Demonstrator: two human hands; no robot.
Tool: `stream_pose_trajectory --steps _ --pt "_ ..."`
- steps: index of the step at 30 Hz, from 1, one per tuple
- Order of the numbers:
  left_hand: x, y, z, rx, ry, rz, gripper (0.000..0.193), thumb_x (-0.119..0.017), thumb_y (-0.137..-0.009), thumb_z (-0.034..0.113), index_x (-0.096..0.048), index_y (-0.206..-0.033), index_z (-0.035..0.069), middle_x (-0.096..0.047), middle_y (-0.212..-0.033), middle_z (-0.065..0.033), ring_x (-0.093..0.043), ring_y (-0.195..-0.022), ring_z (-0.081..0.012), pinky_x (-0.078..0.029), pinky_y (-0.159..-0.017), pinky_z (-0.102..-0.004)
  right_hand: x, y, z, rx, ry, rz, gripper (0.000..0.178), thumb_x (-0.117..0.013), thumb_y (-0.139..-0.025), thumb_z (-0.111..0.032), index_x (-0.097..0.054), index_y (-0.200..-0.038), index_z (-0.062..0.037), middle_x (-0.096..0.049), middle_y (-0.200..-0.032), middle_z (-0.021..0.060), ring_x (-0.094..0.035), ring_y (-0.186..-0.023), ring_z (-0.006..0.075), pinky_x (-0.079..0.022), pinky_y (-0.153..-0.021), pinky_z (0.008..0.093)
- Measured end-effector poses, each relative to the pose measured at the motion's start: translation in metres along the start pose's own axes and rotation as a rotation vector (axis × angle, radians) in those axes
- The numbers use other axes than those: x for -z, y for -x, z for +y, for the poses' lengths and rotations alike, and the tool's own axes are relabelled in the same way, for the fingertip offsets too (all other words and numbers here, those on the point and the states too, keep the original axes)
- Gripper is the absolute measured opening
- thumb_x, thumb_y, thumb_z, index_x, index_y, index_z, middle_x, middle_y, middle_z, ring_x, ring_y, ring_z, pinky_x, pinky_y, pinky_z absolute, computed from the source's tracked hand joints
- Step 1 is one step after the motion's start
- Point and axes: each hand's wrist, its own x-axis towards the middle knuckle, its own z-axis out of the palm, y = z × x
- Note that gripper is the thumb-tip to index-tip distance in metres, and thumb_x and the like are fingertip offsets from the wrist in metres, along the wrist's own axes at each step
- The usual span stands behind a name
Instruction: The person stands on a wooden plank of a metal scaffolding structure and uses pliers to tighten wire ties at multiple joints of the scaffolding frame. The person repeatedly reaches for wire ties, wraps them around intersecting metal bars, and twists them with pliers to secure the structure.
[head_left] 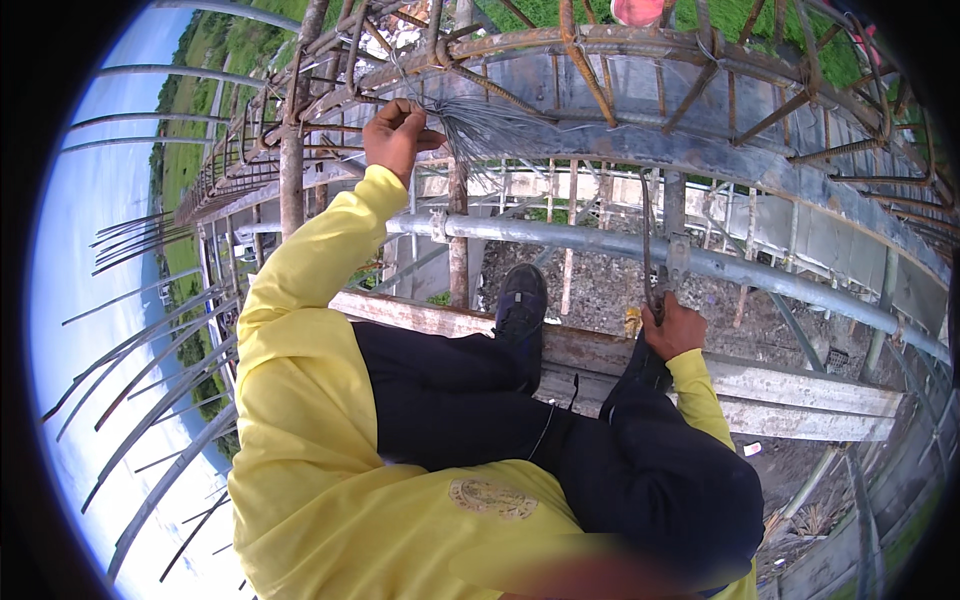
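Wire bundle: many thin grey strands (475, 125), loose and unevenly spread; gathered at left end, fanning out right and downward into fine tips. Dull metallic look, some strands catching light.
Wire location: upper middle of view, against the rusty rebar cage (590, 48), in front of a grey-blue panel (690, 135).
Left hand: at bundle's left end (400, 140), fingers curled, thumb tip close to index; too small to tell if a strand is pinched.
Dark rod: slim, long, slightly curved (647, 220), roughly upright, bent at its top; lower end goes into the right fist. Exact tool kind unclear.
Right hand: closed around the rod's lower end (675, 328), near the right knee side, well apart from the wires.
Pipe: grey metal tube (590, 236), crosses behind the rod, below the bundle.
Plank: pale, worn, long boards (790, 395), under the person's legs.
Shoe: dark, laced (521, 310), toe pointing up toward the pipe.
Clothing: yellow long-sleeved top (310, 390), dark trousers (660, 470).
Left side: bare bars (165, 400) jutting out against sky.
Below: rubble-strewn ground (610, 275), seen past pipe.
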Motion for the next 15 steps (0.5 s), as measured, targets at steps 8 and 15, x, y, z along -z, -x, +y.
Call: stream_pose_trajectory --steps 8,15 --pt "0.043 -0.015 0.022 -0.239 0.168 0.042 0.019 -0.061 -0.090 0.014 -0.070 -0.087 -0.001 -0.059 -0.072 -0.0045 -0.040 -0.056 -0.0090 -0.029 -0.049 -0.0244 0.002 -0.001 -0.002 0.005 0.005 -0.003 0.038 -0.067 -0.086 -0.044 -0.057 -0.088 -0.0075 -0.065 -0.062 0.0177 -0.066 -0.057 0.0409 -0.054 -0.057 0.0516" --pt "0.109 -0.050 0.100 -0.356 0.471 -0.598 0.033 -0.057 -0.091 0.029 -0.048 -0.066 0.009 -0.064 -0.109 -0.0223 -0.055 -0.120 -0.0395 -0.034 -0.112 -0.0519 -0.001 -0.001 0.011 0.070 0.033 -0.058 0.045 -0.066 -0.087 -0.051 -0.058 -0.090 -0.0065 -0.065 -0.061 0.0173 -0.067 -0.060 0.0398 -0.053 -0.059 0.0515"
